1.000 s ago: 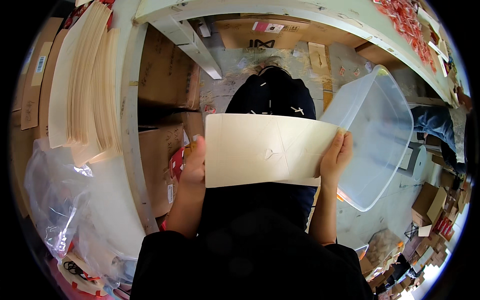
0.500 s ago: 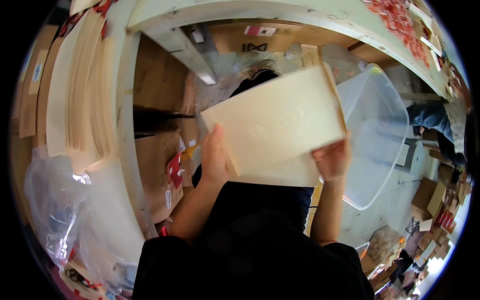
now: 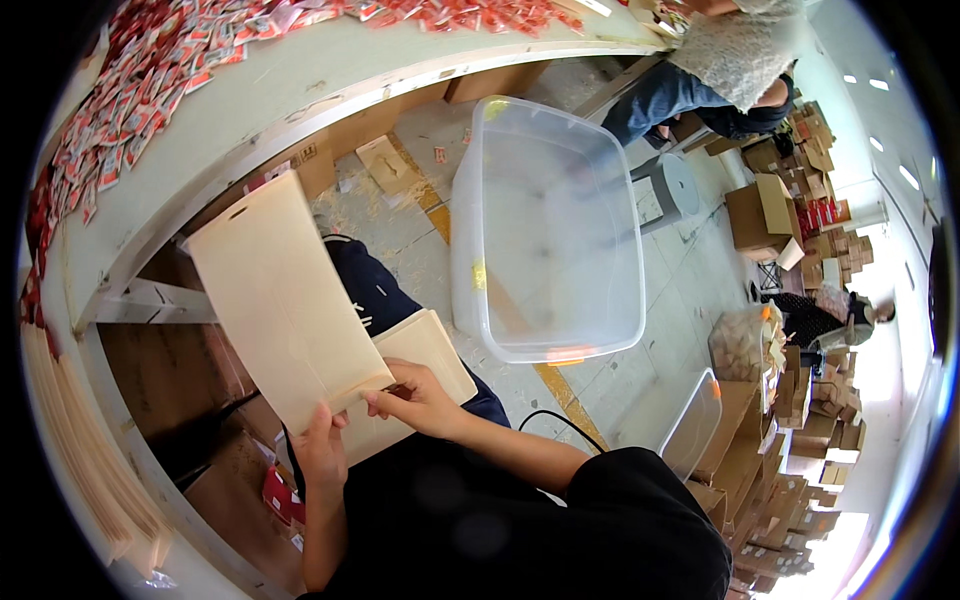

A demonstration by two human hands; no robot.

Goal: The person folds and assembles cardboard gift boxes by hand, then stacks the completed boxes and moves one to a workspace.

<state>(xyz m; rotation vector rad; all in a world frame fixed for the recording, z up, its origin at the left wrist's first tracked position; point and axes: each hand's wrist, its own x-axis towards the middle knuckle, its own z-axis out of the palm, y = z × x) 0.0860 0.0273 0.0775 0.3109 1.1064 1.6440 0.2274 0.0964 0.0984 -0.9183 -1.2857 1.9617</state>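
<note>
A long, flat cream card (image 3: 280, 290) with a small oval slot at its far end stands tilted in front of me, a narrow strip folded at its near edge. My left hand (image 3: 322, 455) pinches that near edge between thumb and fingers. Beside it, my right hand (image 3: 420, 398) grips the corner of the same edge, fingers bent. Under the raised card, more cream card (image 3: 435, 345) lies on my lap, partly covered by my right hand. Whether it is one piece or several, I cannot tell.
A large clear plastic bin (image 3: 642, 250) stands on the floor to the right. Small red-and-white packets (image 3: 130, 120) cover part of the white table. Cream cards (image 3: 75, 450) are stacked at left. Another person (image 3: 740, 60) sits at far right; cardboard boxes (image 3: 760, 215) line that side.
My view has swung to the right. The cream card has turned more upright, and both hands have come together at its near edge, with the other cream card now lying on my lap.
</note>
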